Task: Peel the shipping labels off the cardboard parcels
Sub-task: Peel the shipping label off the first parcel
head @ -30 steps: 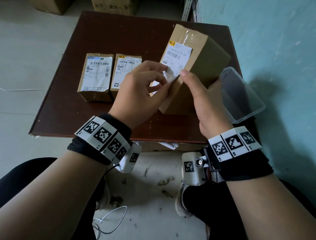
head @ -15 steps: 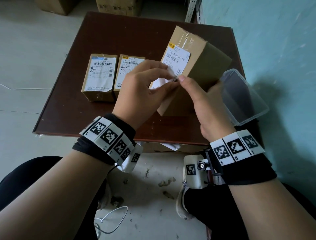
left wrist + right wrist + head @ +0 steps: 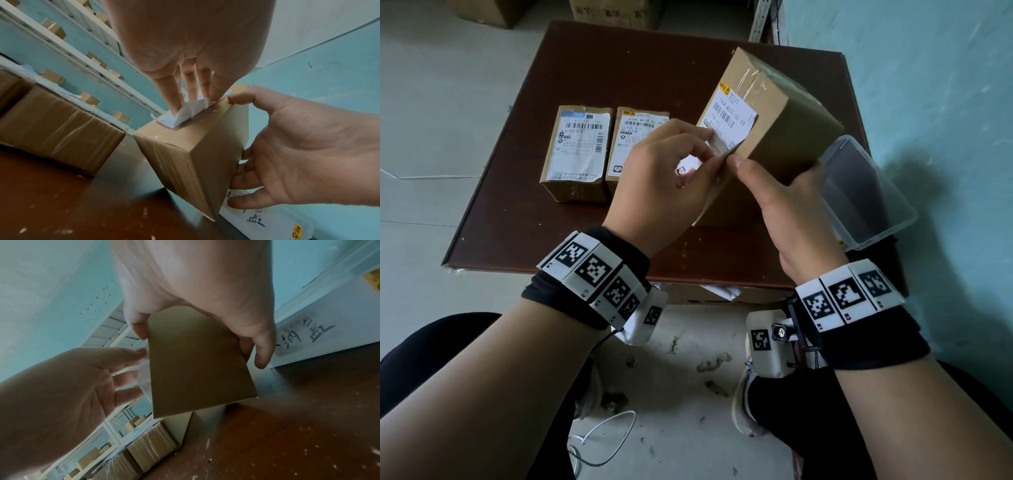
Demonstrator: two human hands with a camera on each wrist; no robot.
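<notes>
A cardboard parcel [image 3: 784, 137] stands tilted on one corner on the brown table [image 3: 524, 212]. My right hand [image 3: 787, 205] grips it, thumb on the near edge and fingers behind. Its white shipping label [image 3: 732, 120] is partly lifted at the lower end. My left hand [image 3: 667, 178] pinches that loose flap [image 3: 191, 108] between thumb and fingers. In the right wrist view the parcel [image 3: 197, 363] shows its plain side, held by the right hand [image 3: 197, 308]. Two smaller parcels [image 3: 577, 154] [image 3: 635, 144] lie flat at the left, each with a label on top.
A clear plastic tub [image 3: 866, 192] sits at the table's right edge against the teal wall [image 3: 928, 85]. More cardboard boxes [image 3: 616, 10] stand on the floor beyond the table. A white cable [image 3: 599, 442] and scraps lie on the floor near my feet.
The left hand's pinch on the label's loose end has shifted slightly up along the parcel. The right hand still holds the parcel in the same tilted stance.
</notes>
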